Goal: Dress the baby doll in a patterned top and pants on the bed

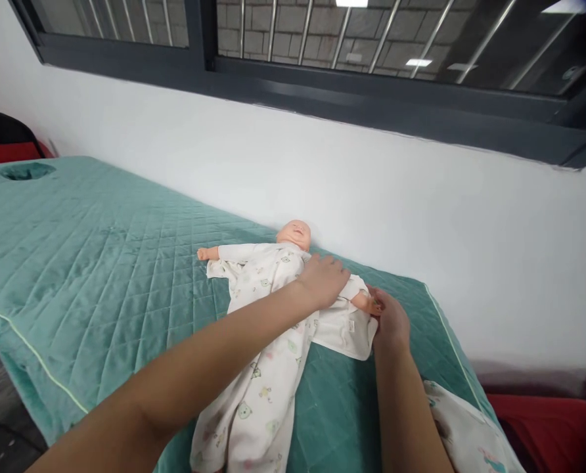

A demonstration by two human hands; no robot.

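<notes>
A baby doll lies on its back, its head toward the wall, dressed in white clothing with a small animal print. My left hand curls over the doll's shoulder and upper arm on the right side; its fingertips are partly hidden. Around the doll's small hand my right hand is closed, beside the edge of the garment. A loose white flap of the clothing spreads under that arm. The doll's other arm stretches out to the left in a white sleeve.
Green quilted cover lies over the bed, which has a round hole at its far left. Another printed white cloth lies at the lower right. A white wall and a barred window stand behind; red chairs flank the bed.
</notes>
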